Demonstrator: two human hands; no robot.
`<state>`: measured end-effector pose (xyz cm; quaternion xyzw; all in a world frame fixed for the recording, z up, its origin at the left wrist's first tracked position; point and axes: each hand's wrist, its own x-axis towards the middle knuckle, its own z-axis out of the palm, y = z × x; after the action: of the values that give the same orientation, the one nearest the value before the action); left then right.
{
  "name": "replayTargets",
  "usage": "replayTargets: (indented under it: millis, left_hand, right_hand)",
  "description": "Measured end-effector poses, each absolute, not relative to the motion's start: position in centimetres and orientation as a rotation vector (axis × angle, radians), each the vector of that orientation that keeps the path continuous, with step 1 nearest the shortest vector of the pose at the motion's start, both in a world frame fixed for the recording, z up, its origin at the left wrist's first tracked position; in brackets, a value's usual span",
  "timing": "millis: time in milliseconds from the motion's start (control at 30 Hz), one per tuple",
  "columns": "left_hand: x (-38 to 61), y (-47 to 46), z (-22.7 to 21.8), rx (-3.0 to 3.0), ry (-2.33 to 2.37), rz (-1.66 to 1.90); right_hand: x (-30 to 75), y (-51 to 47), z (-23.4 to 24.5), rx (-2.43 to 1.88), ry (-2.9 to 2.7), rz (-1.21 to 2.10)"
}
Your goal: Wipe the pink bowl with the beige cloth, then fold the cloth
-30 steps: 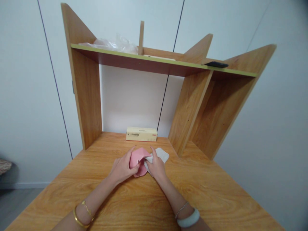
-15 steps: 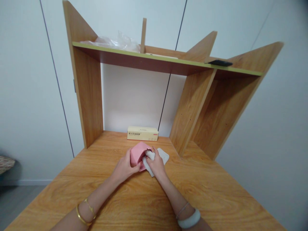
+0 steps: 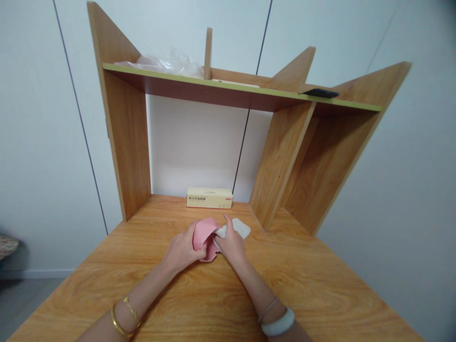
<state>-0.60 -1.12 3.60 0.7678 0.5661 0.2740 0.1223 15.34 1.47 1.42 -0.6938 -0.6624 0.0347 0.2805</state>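
Over the middle of the desk, my left hand is closed around a pink, angular, hollow object. Its dark opening faces my right hand, and its exact kind is not clear. My right hand pinches a white cloth at that opening. One part of the cloth sits at the opening's edge, while a flat corner sticks out on the right behind my fingers. Some of my right fingertips are hidden by the cloth and the pink rim.
A long cream box with printed lettering stands at the back of the desk. Wooden shelving rises behind and to the right. Its upper shelf bears a clear plastic bag and a flat black object.
The pink object has turned and dipped, so its lower edge hangs further down. My right hand and the cloth have shifted at the opening; less cloth shows below my hand.
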Motion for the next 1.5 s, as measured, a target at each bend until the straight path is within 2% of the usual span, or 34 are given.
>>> replayTargets:
  millis: [300, 467, 633, 833, 1000, 1200, 1500]
  left_hand:
    - [-0.8, -1.5, 4.2, 2.376, 1.683, 0.693]
    - [-1.0, -1.2, 3.9, 2.328, 1.673, 0.794]
    - [-0.8, -0.8, 3.1, 2.153, 1.621, 0.888]
    - [-0.7, -0.5, 2.6, 2.107, 1.456, 1.022]
    - [-1.0, -0.6, 3.3, 2.183, 1.68, 0.85]
    - [-0.8, -1.6, 4.3, 2.365, 1.691, 0.701]
    - [-0.9, -1.4, 4.3, 2.358, 1.645, 0.76]
  right_hand:
    - [15.7, 0.5, 2.5, -1.733, -1.879, -0.138]
    - [15.7, 0.7, 2.0, -1.714, -1.895, 0.048]
    - [15.8, 1.7, 0.9, -1.716, -1.683, 0.262]
    - [15.2, 2.0, 0.6, -1.732, -1.616, 0.392]
    - [14.8, 1.1, 1.7, -1.894, -1.715, 0.175]
    - [15.1, 0.4, 2.6, -1.853, -1.804, -0.117]
    - [15.3, 1.3, 1.3, -1.783, -1.807, 0.248]
